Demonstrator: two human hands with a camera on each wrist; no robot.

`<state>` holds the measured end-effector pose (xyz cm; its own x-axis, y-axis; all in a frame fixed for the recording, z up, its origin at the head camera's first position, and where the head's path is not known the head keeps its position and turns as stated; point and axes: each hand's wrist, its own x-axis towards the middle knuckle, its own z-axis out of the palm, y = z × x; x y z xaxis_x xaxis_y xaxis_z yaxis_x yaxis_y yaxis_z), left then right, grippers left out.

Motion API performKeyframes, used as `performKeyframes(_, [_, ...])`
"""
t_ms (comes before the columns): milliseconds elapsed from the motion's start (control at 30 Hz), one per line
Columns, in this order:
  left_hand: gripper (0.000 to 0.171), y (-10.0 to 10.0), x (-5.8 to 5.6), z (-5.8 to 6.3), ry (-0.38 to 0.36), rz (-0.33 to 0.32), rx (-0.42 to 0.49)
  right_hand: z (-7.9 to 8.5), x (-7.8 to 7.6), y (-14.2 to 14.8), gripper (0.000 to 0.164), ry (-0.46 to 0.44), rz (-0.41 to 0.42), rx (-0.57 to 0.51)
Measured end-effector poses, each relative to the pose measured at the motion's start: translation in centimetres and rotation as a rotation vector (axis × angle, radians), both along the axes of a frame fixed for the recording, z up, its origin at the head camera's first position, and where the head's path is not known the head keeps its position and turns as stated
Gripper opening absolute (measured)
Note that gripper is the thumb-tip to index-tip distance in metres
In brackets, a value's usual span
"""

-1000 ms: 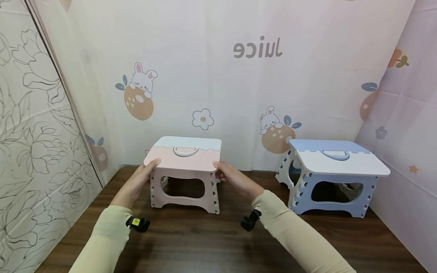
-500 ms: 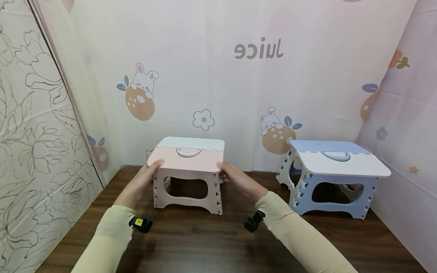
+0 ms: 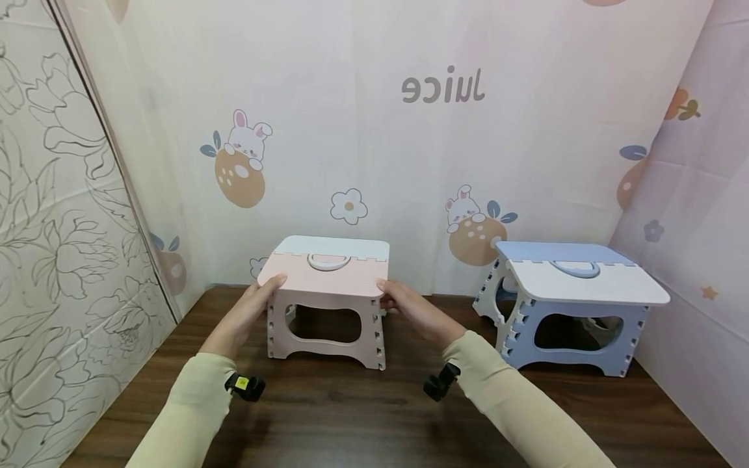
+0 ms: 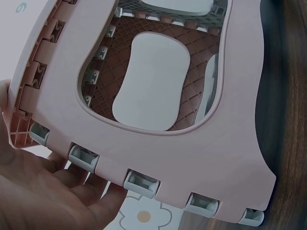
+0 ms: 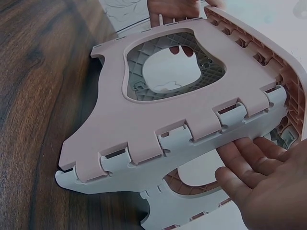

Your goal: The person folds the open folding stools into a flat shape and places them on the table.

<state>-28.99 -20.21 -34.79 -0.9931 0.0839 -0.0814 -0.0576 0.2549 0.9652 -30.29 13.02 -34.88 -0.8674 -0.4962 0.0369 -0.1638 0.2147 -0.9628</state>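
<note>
A pink and white folding step stool (image 3: 323, 273) stands unfolded on the dark wooden table, its white handle folded flat in the seat. My left hand (image 3: 251, 309) grips the seat's front left corner, thumb on top; in the left wrist view its other fingers (image 4: 84, 187) reach under the seat, beside the hinged leg edge. At the opposite front corner my right hand (image 3: 412, 309) holds the seat the same way, with its fingers (image 5: 249, 163) against the white side panel in the right wrist view. Through the leg opening, the pink lattice underside shows.
A second folding stool (image 3: 576, 305), blue and white, stands unfolded to the right on the wooden table (image 3: 351, 416). Printed curtains (image 3: 374, 143) hang behind the table, and a floral panel (image 3: 64, 260) borders it on the left.
The pink stool has shifted slightly to the right, with both hands moving along on its corners. The blue stool stays where it was.
</note>
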Motion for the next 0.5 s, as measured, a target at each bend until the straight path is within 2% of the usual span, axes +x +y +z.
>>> performKeyframes(500, [0.085, 0.68, -0.19, 0.03, 0.028, -0.033, 0.008, 0.03, 0.28, 0.87, 0.065, 0.008, 0.007, 0.01])
